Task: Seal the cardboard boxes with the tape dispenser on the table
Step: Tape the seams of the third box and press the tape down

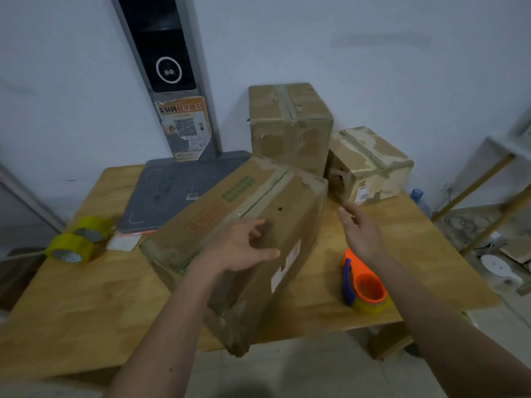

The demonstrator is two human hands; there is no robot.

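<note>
Two yellow tape rolls [75, 242] sit touching at the desk's [86, 297] left edge, grey scale [178, 188] behind, water bottle [418, 198] far right.

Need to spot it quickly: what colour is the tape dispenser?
Orange with a blue handle, seen in the head view: the tape dispenser lies right of the big box.

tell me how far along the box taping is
Looks done: the two back boxes, tall box and small box, each show a tape strip along the top seam. In hand: the large box sits in front, left hand over its top, right hand open beside it; it carries worn tape. Left: the tape dispenser lies untouched on the table, so taping of this box has not started.
</note>
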